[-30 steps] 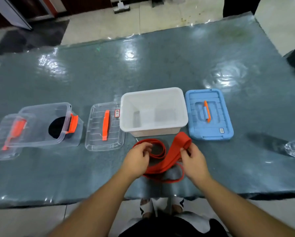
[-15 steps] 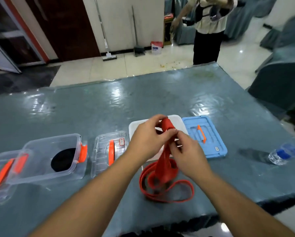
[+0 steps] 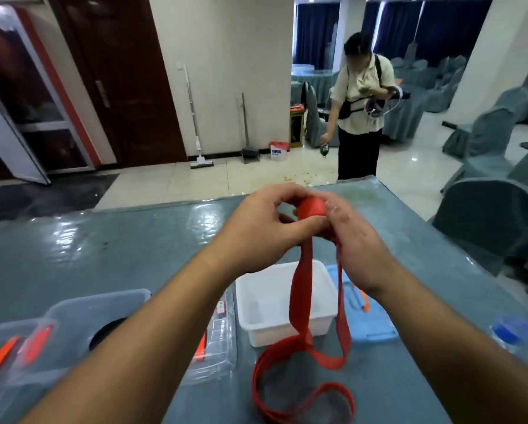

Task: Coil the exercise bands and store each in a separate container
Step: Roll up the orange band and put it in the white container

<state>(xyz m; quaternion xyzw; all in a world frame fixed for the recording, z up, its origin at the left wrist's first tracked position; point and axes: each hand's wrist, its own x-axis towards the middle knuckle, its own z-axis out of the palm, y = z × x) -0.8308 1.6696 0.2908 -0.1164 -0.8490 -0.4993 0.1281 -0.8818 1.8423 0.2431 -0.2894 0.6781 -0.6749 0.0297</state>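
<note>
Red band point(image 3: 301, 296) | both hands pinch its rolled end | tail hangs before white bin point(image 3: 258, 296) | table point(image 3: 103, 240)

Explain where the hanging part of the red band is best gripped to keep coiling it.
Grip the flat strands just under the started roll of the red band, coming from the right side with the right hand; the left hand already pinches the roll.
</note>
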